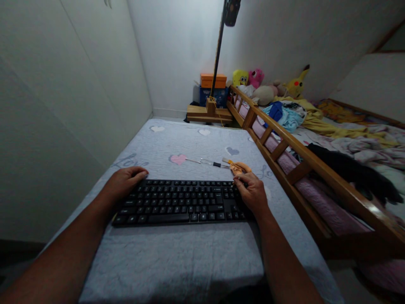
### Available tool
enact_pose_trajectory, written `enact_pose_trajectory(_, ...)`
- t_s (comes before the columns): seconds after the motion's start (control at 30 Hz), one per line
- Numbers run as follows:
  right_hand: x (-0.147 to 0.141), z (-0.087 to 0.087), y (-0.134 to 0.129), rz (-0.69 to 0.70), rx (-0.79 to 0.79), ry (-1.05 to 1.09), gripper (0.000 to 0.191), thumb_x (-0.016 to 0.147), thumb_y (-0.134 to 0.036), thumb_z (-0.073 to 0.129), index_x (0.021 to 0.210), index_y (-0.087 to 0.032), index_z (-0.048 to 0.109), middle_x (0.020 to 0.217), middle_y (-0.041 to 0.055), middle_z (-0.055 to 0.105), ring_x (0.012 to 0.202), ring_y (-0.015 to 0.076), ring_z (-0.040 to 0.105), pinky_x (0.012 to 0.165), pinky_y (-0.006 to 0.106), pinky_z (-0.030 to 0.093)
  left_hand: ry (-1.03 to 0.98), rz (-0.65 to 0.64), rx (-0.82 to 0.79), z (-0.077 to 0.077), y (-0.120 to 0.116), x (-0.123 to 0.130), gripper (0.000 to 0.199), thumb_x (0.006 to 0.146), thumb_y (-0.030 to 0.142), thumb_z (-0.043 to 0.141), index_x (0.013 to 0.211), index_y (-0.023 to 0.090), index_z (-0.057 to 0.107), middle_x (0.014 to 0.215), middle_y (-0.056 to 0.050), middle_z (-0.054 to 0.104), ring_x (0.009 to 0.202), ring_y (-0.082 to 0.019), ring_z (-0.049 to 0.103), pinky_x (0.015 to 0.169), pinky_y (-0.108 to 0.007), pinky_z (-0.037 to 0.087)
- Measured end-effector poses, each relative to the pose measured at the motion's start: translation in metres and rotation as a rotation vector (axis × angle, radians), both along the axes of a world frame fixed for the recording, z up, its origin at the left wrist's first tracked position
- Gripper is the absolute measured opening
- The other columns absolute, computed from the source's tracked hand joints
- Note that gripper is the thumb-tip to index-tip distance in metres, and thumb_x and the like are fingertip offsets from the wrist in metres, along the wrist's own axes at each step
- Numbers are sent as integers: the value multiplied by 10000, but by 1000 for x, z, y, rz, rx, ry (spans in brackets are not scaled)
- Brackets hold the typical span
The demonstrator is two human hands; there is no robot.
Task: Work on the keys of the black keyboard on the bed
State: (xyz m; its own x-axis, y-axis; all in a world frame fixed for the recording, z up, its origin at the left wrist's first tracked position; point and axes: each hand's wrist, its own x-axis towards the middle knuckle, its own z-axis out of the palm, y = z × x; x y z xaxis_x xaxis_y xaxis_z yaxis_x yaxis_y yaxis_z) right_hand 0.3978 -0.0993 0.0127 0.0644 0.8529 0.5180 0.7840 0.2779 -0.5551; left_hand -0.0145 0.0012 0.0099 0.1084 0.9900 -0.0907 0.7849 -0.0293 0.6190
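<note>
A black full-size keyboard (183, 202) lies flat on a cloth-covered surface in front of me. My left hand (126, 183) grips its left end, the fingers closed along the upper left corner. At the opposite end, my right hand (253, 192) is wrapped round the keyboard's right side, fingertips bent over the upper right keys. Just beyond the right hand sits a crumpled orange cloth (241, 167). Beside it are a small flat brush (227, 161) and a wire tool with a black grip (217, 164). A thin stick (193, 161) points left from the wire loop.
The pale blue bedspread (190, 253) has heart prints. On the right runs a wooden bed rail (284, 145), with clothes and plush toys (295, 86) behind it. A pole on a wooden base (209, 112) stands at the far end, near an orange box (213, 80). White cabinet doors (79, 84) flank the left.
</note>
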Motion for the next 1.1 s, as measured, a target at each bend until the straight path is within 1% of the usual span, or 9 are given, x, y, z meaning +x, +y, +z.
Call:
enact_pose_trajectory(0.13, -6, 1, -1, 31, -12, -1, 156, 887, -262, 587, 850, -222, 734, 827, 61, 699, 854, 233, 642, 821, 388, 487, -10, 3, 3, -4, 1, -3, 446, 797, 550, 510, 965, 189, 711, 920, -34, 756, 905, -251, 671, 818, -310, 459)
enact_pose_trajectory(0.27, -6, 1, -1, 18, -11, -6, 171, 888, -274, 584, 848, -213, 740, 823, 68, 694, 850, 238, 637, 818, 390, 488, -10, 11, 4, -6, 2, -4, 441, 795, 548, 507, 963, 193, 707, 923, -32, 753, 900, -246, 671, 816, -310, 458)
enact_pose_trajectory(0.47, 2, 0, 0, -27, 0, 0, 155, 864, -271, 596, 850, -222, 741, 835, 68, 710, 851, 245, 649, 829, 408, 499, -13, 14, 0, -4, 0, -1, 443, 782, 553, 504, 952, 196, 706, 933, -37, 756, 896, -249, 668, 811, -318, 457)
enact_pose_trajectory(0.7, 2, 0, -1, -29, -5, -5, 173, 855, -299, 589, 799, -226, 735, 817, 67, 706, 833, 241, 650, 811, 396, 505, -12, 14, -10, -1, -1, 1, 450, 781, 551, 499, 959, 191, 702, 906, -38, 752, 879, -249, 668, 796, -320, 450)
enact_pose_trajectory(0.83, 2, 3, -2, -1, -25, -19, 177, 841, -280, 578, 771, -220, 730, 798, 66, 698, 821, 243, 650, 805, 394, 495, -12, 5, 3, 0, 1, 1, 453, 779, 556, 502, 957, 192, 703, 915, -32, 754, 900, -249, 669, 813, -311, 446)
enact_pose_trajectory(0.97, 2, 7, -3, 35, -64, -25, 154, 820, -242, 589, 747, -215, 722, 762, 55, 692, 788, 230, 651, 773, 368, 488, -11, 8, -1, -2, 1, 0, 445, 780, 552, 509, 962, 195, 703, 934, -31, 754, 921, -247, 666, 821, -305, 443)
enact_pose_trajectory(1.1, 2, 6, -3, 23, -55, -20, 155, 825, -241, 590, 754, -219, 725, 749, 51, 694, 765, 226, 646, 758, 367, 491, -5, 17, 4, -2, 0, 0, 441, 778, 550, 505, 955, 201, 708, 931, -25, 758, 918, -247, 669, 827, -307, 449)
